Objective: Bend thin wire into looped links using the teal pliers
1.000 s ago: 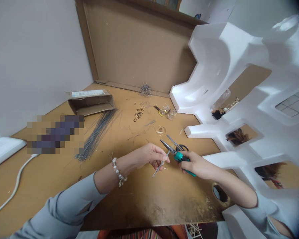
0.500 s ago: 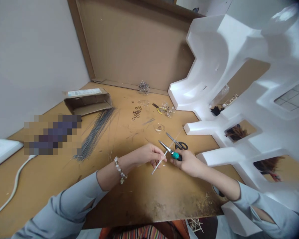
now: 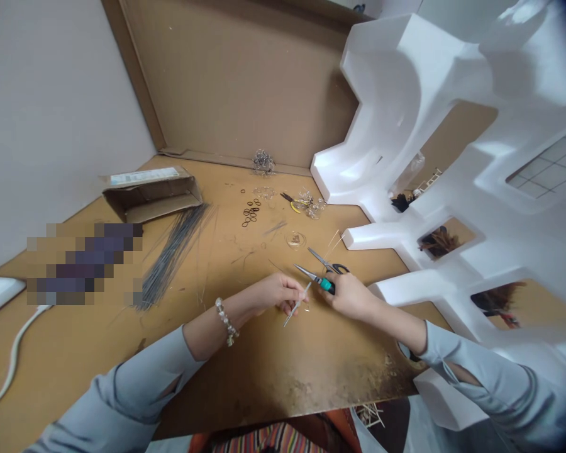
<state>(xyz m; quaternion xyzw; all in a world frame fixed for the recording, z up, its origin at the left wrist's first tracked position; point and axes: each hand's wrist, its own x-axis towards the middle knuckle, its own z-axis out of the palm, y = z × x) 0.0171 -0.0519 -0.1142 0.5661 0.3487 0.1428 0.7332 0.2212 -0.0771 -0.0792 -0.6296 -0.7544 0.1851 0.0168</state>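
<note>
My left hand [image 3: 283, 292] pinches a thin whitish stick [image 3: 290, 317] between thumb and fingers, its lower end slanting toward me. In my right hand [image 3: 355, 297] are long-nosed pliers [image 3: 312, 275] with green and black handles, their tips pointing up and left, a little beyond the upper end of the stick. Whether the jaws are fully closed is hard to tell. Black-handled scissors [image 3: 321, 257] lie on the table just past the pliers, partly hidden by my right hand. Short thin pale strips [image 3: 334, 241] rest beyond the scissors.
A bundle of grey wires [image 3: 172, 255] lies at left near an open cardboard box [image 3: 153, 202]. Several dark rings [image 3: 251, 212], yellow-handled pliers [image 3: 292, 201] and wire tangles [image 3: 263, 163] sit farther back. White moulded foam [image 3: 387, 239] borders the right side.
The stick's long upper stretch beside the pliers no longer shows; a shorter piece is in my left hand, and pale strips now appear beyond the scissors. The view has shifted slightly.
</note>
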